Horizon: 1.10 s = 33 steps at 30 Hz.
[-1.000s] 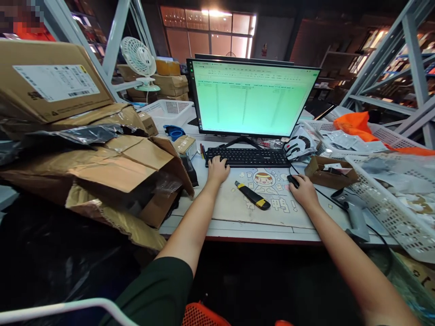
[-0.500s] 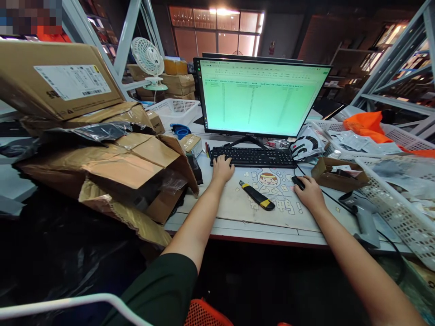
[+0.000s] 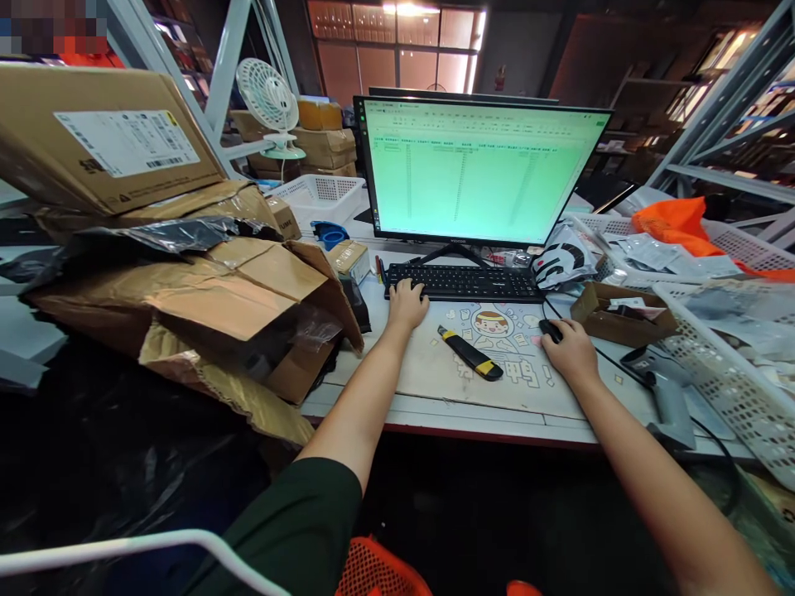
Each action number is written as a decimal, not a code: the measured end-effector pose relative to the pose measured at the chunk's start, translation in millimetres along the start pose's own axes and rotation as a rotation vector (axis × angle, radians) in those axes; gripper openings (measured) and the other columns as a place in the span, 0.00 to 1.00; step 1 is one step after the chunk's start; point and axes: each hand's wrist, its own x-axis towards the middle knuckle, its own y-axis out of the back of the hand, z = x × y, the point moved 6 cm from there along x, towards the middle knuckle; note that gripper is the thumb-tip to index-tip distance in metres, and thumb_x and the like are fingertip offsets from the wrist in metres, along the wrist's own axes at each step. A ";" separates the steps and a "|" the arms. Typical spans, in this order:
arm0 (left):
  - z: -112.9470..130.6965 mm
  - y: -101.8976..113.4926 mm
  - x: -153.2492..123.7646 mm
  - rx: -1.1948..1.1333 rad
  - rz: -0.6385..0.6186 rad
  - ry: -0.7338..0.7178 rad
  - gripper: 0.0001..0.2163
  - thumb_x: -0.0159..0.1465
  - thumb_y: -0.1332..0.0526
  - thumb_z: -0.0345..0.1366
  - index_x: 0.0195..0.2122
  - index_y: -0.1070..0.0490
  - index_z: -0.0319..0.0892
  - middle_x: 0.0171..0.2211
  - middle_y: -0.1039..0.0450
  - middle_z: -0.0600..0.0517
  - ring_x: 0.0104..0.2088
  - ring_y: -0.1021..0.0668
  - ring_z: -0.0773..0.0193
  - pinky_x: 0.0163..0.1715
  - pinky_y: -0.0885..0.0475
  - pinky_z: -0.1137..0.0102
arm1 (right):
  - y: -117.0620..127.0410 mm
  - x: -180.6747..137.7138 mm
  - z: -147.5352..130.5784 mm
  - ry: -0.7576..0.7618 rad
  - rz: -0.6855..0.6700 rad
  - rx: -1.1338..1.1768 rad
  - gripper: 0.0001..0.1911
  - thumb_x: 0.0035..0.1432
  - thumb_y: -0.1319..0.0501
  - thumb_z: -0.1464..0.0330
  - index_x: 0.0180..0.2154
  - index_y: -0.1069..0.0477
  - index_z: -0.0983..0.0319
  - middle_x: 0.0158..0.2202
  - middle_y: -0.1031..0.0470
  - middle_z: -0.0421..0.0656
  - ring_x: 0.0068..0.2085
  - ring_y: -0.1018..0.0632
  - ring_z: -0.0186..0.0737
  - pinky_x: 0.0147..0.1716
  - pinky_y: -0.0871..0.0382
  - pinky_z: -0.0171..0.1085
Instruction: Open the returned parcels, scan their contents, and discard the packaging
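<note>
Keyboard point(image 3: 475, 283): black, small pale markings. Mouse point(image 3: 550, 330): black. Screen point(image 3: 478, 182), 1 o'clock in view: pale green, fine dark rows and columns. Knife point(image 3: 470, 353): black, banded yellow. Mat point(image 3: 428, 377): off-white, printed cartoon face point(image 3: 493, 324). Crate point(image 3: 714, 371), just past 3 o'clock: white, perforated grid. Cloth point(image 3: 674, 222), just short of 3: bright orange. Fan point(image 3: 267, 95), 11 o'clock: white, mint-green base point(image 3: 284, 153). Box point(image 3: 105, 93), 10 o'clock: brown; label point(image 3: 127, 142) white, black print. Sleeve point(image 3: 298, 517), 7 o'clock: dark green. Worktop point(image 3: 447, 409): white, dark red front edge.
</note>
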 end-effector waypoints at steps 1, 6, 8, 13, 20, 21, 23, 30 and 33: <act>-0.1 -0.2 0.0 -0.001 -0.001 0.000 0.22 0.73 0.44 0.39 0.64 0.23 0.40 0.68 0.32 0.35 0.70 0.33 0.42 0.73 0.41 0.44 | 1.7 -0.4 0.1 -0.006 0.023 -0.002 0.24 0.60 0.39 0.59 0.54 0.18 0.62 0.57 0.23 0.56 0.56 0.21 0.60 0.60 0.25 0.56; -1.6 -2.8 1.0 -0.006 -0.012 0.002 0.22 0.73 0.44 0.39 0.64 0.23 0.41 0.68 0.32 0.35 0.71 0.33 0.41 0.73 0.41 0.43 | -1.6 1.4 -2.3 0.044 0.002 0.020 0.25 0.61 0.40 0.60 0.54 0.18 0.64 0.57 0.24 0.58 0.57 0.22 0.60 0.62 0.26 0.56; -1.8 -3.3 1.1 -0.009 -0.014 0.003 0.23 0.73 0.44 0.39 0.64 0.23 0.40 0.69 0.33 0.35 0.71 0.33 0.40 0.73 0.42 0.42 | -3.7 2.0 -1.9 0.053 -0.018 0.021 0.25 0.61 0.40 0.59 0.54 0.18 0.64 0.57 0.24 0.57 0.57 0.22 0.60 0.62 0.26 0.56; -1.4 -2.4 0.8 -0.016 -0.012 0.001 0.23 0.73 0.44 0.39 0.65 0.24 0.39 0.69 0.33 0.34 0.71 0.34 0.40 0.73 0.42 0.43 | -5.2 2.4 0.1 0.055 -0.041 0.028 0.27 0.61 0.40 0.58 0.55 0.18 0.64 0.58 0.24 0.57 0.58 0.22 0.60 0.63 0.27 0.56; -1.3 -2.4 0.9 -0.021 -0.018 0.000 0.22 0.73 0.44 0.39 0.64 0.23 0.40 0.68 0.33 0.35 0.71 0.34 0.41 0.73 0.42 0.43 | -7.3 4.2 2.0 0.061 -0.046 0.064 0.26 0.60 0.39 0.58 0.54 0.18 0.63 0.58 0.24 0.57 0.59 0.22 0.61 0.64 0.27 0.57; -1.2 -2.3 0.8 -0.021 -0.019 0.001 0.22 0.73 0.44 0.39 0.64 0.23 0.39 0.68 0.33 0.34 0.71 0.34 0.41 0.74 0.42 0.43 | -7.3 4.3 2.0 0.064 -0.044 0.070 0.26 0.60 0.38 0.58 0.54 0.18 0.63 0.58 0.23 0.57 0.58 0.22 0.60 0.64 0.27 0.56; -1.0 -2.0 0.6 -0.020 -0.020 0.004 0.22 0.73 0.44 0.39 0.64 0.23 0.39 0.68 0.33 0.34 0.71 0.34 0.41 0.74 0.43 0.44 | -7.0 4.3 1.5 0.069 -0.040 0.083 0.26 0.59 0.38 0.58 0.54 0.17 0.63 0.58 0.23 0.57 0.58 0.22 0.59 0.64 0.27 0.56; -0.6 -1.7 0.9 -0.016 -0.021 0.006 0.22 0.73 0.43 0.39 0.64 0.23 0.39 0.68 0.33 0.34 0.71 0.34 0.41 0.73 0.42 0.43 | -5.5 4.2 -2.2 0.080 -0.051 0.090 0.28 0.59 0.38 0.56 0.54 0.17 0.65 0.57 0.22 0.58 0.58 0.21 0.61 0.64 0.27 0.57; -0.6 -1.9 1.1 -0.013 -0.016 0.003 0.22 0.73 0.43 0.39 0.64 0.23 0.39 0.68 0.32 0.35 0.71 0.34 0.41 0.73 0.41 0.43 | -5.2 4.4 -3.2 0.085 -0.057 0.085 0.27 0.60 0.39 0.57 0.54 0.17 0.65 0.57 0.22 0.58 0.58 0.21 0.60 0.64 0.27 0.57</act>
